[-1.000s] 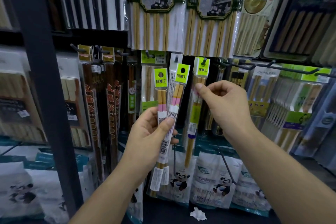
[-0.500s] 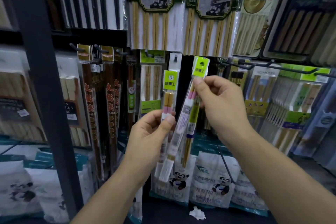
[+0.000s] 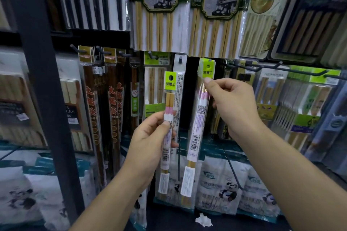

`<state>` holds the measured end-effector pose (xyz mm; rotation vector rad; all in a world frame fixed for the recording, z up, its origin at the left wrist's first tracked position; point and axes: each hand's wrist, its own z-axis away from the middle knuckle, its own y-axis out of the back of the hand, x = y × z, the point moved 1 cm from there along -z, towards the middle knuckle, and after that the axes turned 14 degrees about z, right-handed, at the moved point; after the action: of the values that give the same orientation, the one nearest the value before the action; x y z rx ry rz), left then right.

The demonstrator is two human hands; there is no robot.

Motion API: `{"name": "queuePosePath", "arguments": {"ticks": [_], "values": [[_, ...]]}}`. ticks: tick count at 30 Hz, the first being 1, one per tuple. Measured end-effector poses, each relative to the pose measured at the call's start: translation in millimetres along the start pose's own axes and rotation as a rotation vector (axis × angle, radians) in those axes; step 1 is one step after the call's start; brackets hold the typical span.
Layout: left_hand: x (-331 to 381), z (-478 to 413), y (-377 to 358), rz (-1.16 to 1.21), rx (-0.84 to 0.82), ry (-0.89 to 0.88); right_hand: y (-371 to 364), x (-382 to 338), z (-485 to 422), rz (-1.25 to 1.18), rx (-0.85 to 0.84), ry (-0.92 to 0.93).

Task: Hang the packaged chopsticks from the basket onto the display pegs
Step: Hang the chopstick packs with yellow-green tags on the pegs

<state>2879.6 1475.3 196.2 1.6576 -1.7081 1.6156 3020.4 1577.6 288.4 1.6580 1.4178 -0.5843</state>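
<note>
1. My right thumb and forefinger (image 3: 208,80) pinched a clear-sleeved pack of pink-and-yellow chopsticks (image 3: 197,129) just under its lime-green header card (image 3: 207,69). The rest of my right hand (image 3: 232,107) curled behind it.
2. My left hand (image 3: 150,142) gripped a second, matching lime-headed pack (image 3: 170,99) around its middle, thumb across the front, holding it upright just beside the first.
3. The right pack hung tilted, and its header was raised against the dark display rack, close in front of another green card of the same kind (image 3: 212,61).
4. I judged the step in hand to be hanging the right pack. The next move called for lining its punched hole with the peg's tip and sliding it back, then doing the same with the left pack.
5. The peg behind that header was hidden, so I could not tell whether the hole was already on it.
6. A short dark peg (image 3: 180,59) holding a white sleeved pack (image 3: 178,88) showed between my two packs, and long black wire pegs (image 3: 262,67) reached out further right.
7. The basket was nowhere in view. Print on the cards was too blurred to read, and the packs' lower ends overlapped the panda-printed bags (image 3: 223,189) below.
</note>
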Motion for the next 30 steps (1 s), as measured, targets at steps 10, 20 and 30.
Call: {"name": "queuePosePath", "arguments": {"ticks": [10,20,30], "values": [[-1,0,0,0.01,0.005,-0.007,-1,-8,-2,-0.046,0.003,-0.003],[0,1,-2,-0.035,0.01,-0.022,-1,5,-1,0.073,0.031,0.057],[14,-2,-32,-0.203,-0.124,-0.17,18,11,14,0.125,-0.018,0.165]]}}
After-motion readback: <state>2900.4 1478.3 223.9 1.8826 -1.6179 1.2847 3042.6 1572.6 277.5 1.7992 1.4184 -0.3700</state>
